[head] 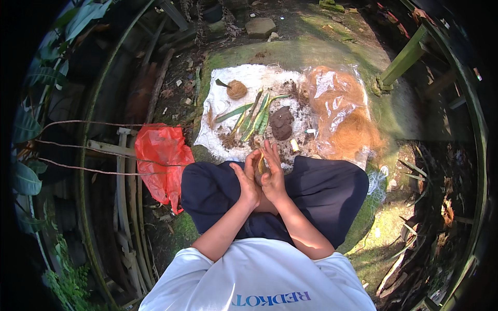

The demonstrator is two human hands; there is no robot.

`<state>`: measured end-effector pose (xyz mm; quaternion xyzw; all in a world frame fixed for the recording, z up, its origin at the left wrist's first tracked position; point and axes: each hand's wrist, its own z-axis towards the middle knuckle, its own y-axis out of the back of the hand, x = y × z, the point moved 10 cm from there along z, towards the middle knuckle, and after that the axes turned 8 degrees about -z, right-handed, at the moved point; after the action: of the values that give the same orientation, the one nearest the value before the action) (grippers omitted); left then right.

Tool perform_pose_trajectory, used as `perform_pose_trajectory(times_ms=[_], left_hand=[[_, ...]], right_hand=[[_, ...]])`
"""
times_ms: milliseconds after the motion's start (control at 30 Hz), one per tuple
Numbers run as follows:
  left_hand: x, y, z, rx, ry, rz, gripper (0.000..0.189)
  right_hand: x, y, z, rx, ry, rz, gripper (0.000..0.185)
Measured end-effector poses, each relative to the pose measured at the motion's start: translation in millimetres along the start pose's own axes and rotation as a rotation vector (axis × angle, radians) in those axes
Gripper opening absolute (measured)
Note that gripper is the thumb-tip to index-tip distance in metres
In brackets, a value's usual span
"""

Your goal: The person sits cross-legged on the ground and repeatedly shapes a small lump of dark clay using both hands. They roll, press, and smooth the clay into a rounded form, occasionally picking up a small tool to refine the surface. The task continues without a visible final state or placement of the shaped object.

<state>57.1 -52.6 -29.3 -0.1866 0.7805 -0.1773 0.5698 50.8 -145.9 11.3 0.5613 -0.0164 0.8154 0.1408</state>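
Between my legs, my left hand (248, 182) and my right hand (274, 179) face each other, palms inward and fingers mostly straight. They press a yellowish plant piece (261, 164) between them; its lower end looks brown, and the palms hide much of it. Just beyond my fingertips, several green, yellow-edged snake plant leaves (256, 118) lie on a white woven sack (221, 79). To their right is a lump of dark, wet soil (281, 123). A fibre-wrapped ball (236, 89) with a leaf sticking out rests at the sack's far left.
A clear plastic bag of orange-brown fibre (336, 97) spreads over the sack's right side. A small thread spool (294, 145) lies near my right knee. A red plastic bag (161, 155) sits left, and tangled pale string (376, 186) right. Wooden rails (404, 58) stand at the sides.
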Motion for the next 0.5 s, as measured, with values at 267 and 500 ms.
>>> perform_pose_trajectory(times_ms=[267, 500], left_hand=[[-1, 27, 4, 0.029, 0.051, -0.09, 0.103], [-25, 30, -4, 0.018, -0.1, 0.134, 0.096]], right_hand=[[0, -7, -7, 0.008, -0.197, 0.019, 0.028], [-32, 10, -8, -0.017, -0.389, 0.026, 0.023]])
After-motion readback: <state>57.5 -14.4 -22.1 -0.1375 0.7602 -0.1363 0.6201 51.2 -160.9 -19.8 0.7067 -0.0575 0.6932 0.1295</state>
